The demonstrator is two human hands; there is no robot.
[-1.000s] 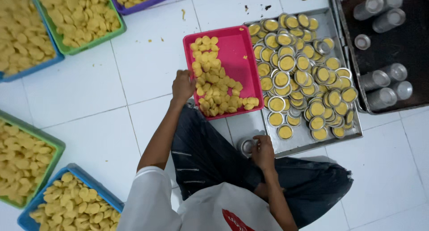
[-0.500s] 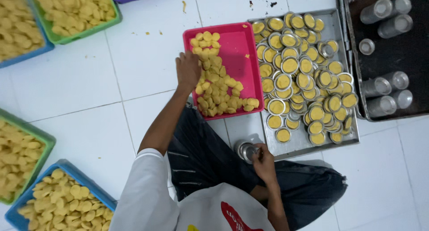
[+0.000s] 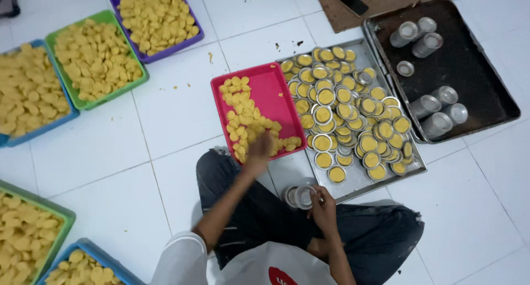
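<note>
Right now my left hand [image 3: 259, 148] is down on the near edge of the pink tray [image 3: 274, 92], fingers curled among the yellow dough pieces [image 3: 245, 122]; it is blurred, so I cannot tell whether I have one pinched or am only touching the heap. My right hand [image 3: 323, 205] sits nearer to me, closed around a small metal cup [image 3: 302, 196] held over my lap, just near of the silver tray [image 3: 361, 177].

That silver tray is crowded with filled cups [image 3: 345, 105], lying touching and overlapping. Far right, the dark tray [image 3: 475, 70] holds a few empty cups, well apart. Bins of more dough sit off to the left.

I judge the dough soft and light, easy to dent or tear, so I would lift a piece by its rim with fingertips, not squeeze its middle. The cup looks thin, stiff and a bit slick; gripping around its wall seems steadiest.
</note>
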